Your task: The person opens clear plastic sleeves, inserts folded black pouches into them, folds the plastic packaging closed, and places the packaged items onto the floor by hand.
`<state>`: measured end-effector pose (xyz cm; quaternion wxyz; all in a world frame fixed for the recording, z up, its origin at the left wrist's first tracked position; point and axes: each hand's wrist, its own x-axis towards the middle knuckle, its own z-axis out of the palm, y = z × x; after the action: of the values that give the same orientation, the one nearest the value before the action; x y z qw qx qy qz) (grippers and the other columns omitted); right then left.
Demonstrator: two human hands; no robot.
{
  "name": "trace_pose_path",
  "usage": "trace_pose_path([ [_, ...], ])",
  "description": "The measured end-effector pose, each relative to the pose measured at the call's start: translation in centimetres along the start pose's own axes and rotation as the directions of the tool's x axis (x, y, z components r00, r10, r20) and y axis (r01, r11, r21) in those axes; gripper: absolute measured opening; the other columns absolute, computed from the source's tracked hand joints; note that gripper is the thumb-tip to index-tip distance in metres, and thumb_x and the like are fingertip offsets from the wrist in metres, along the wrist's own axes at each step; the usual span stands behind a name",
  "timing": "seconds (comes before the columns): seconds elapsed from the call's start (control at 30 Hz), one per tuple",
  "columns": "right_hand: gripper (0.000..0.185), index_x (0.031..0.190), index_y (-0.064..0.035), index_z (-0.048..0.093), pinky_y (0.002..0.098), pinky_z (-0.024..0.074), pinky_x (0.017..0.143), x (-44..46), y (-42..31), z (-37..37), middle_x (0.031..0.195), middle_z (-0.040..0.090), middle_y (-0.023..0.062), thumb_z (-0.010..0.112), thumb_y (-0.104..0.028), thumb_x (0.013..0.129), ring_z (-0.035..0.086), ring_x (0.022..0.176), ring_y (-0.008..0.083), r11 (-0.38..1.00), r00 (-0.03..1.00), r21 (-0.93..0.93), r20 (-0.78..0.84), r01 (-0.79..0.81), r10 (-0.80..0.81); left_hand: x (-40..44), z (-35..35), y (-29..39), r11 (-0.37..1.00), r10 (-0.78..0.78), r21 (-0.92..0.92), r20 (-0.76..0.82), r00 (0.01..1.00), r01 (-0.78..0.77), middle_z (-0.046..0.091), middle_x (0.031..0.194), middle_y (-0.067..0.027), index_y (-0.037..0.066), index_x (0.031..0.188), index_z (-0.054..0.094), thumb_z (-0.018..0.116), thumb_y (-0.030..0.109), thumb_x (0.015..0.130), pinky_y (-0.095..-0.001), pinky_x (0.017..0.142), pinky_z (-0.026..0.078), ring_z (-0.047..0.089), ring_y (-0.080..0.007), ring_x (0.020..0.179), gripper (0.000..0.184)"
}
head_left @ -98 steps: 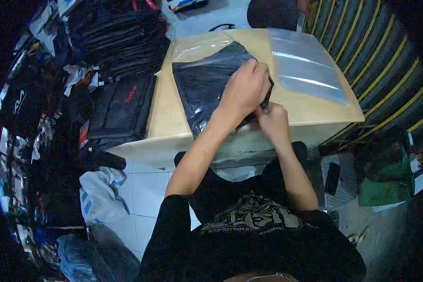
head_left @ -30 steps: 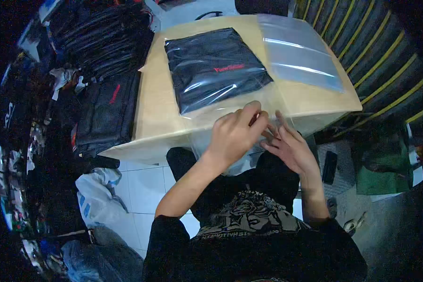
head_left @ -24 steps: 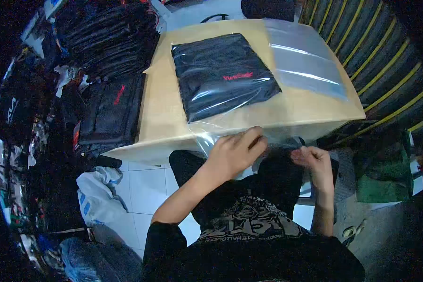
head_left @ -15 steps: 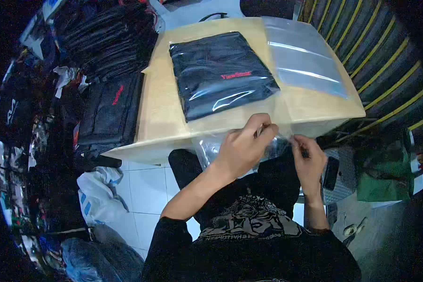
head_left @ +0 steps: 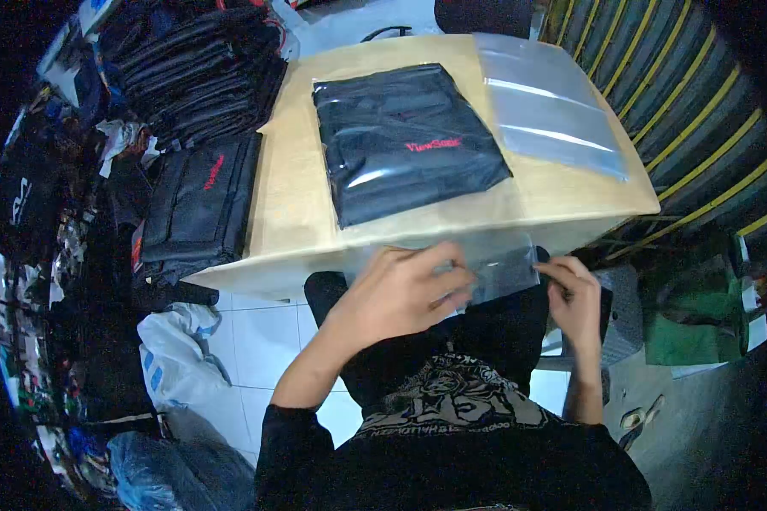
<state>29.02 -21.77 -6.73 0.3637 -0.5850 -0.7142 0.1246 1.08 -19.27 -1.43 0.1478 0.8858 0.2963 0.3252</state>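
On the table lies a folded black item [head_left: 409,128] with red ViewSonic lettering, inside a clear plastic bag [head_left: 503,260]. The bag's open end extends past the table's front edge, over my lap. My right hand [head_left: 571,285] pinches the right corner of that end between thumb and fingers. Over its left part is my left hand [head_left: 413,285], fingers curled toward the thumb and slightly blurred; whatever they hold is too small to make out.
Flat clear plastic bags [head_left: 558,111] lie on the right of the table [head_left: 588,196]. Left of it are a folded black ViewSonic item [head_left: 200,200] and a pile of black items [head_left: 200,77]. A white plastic bag [head_left: 179,353] is on the floor, a green bag [head_left: 694,307] at right.
The black item was turned up beneath my hands earlier and now lies flat with its lettering visible. Lately my left hand has moved left, away from my right hand, and the bag's end is spread.
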Motion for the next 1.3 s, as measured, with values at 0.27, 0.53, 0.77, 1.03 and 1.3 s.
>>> trace_pose_path([
  [0.27,0.043,0.125,-0.0035,0.052,0.0360,0.0376,0.100,15.3,-3.3,4.4,0.130,0.050,0.0198,0.052,-0.029,0.090,0.047,0.120,0.0344,0.933,0.929,0.076,0.094,0.351,-0.358,5.5,-1.9,-12.5,0.830,-0.124,0.419,-0.504,0.855,0.368,0.052,0.126,-0.0185,0.008,0.120,0.055,0.054,0.031,0.089,-0.0424,0.098,0.037,0.046,-0.0368,0.119,0.038],
  [0.53,0.064,0.134,-0.0041,0.043,0.0429,0.0278,0.108,19.8,1.0,10.3,0.141,0.037,0.0202,0.044,-0.050,0.090,0.034,0.131,0.0370,0.923,0.854,-0.176,0.469,0.342,-0.227,2.9,-1.2,-15.3,0.589,-0.700,0.385,-0.198,0.686,0.711,0.036,0.143,-0.0150,0.015,0.133,0.047,0.039,0.054,0.090,-0.0539,0.105,0.024,0.031,-0.0333,0.133,0.059],
  [0.77,0.061,0.136,-0.0108,0.040,0.0470,0.0269,0.108,31.8,-1.0,18.3,0.145,0.029,0.0172,0.042,-0.050,0.090,0.028,0.134,0.0342,0.922,0.921,-0.213,0.295,0.324,-0.255,9.6,-2.0,-26.7,0.507,-0.573,0.525,-0.388,0.722,0.684,0.037,0.141,-0.0154,0.014,0.133,0.044,0.038,0.050,0.090,-0.0502,0.104,0.026,0.034,-0.0313,0.131,0.057],
  [1.03,0.066,0.143,-0.0224,0.030,0.0544,0.0180,0.109,31.8,0.4,20.7,0.151,0.020,0.0088,0.035,-0.059,0.088,0.019,0.139,0.0287,0.943,0.932,-0.274,0.351,0.191,-0.087,8.5,-1.4,-29.9,0.456,-0.709,0.508,-0.289,0.643,0.731,0.026,0.149,-0.0116,0.019,0.143,0.032,0.029,0.053,0.091,-0.0500,0.111,0.013,0.021,-0.0313,0.138,0.062],
  [1.3,0.044,0.101,-0.0008,0.065,0.0398,0.0508,0.076,22.3,1.4,9.7,0.088,0.067,0.0187,0.059,-0.041,0.084,0.065,0.085,0.0359,0.997,1.000,-0.074,0.025,0.009,-0.007,0.9,-3.2,-15.8,0.620,-0.683,-0.015,-0.504,0.530,0.785,0.056,0.113,-0.0296,-0.002,0.120,0.054,0.055,0.029,0.088,-0.0407,0.090,0.044,0.054,-0.0404,0.108,0.045],
])
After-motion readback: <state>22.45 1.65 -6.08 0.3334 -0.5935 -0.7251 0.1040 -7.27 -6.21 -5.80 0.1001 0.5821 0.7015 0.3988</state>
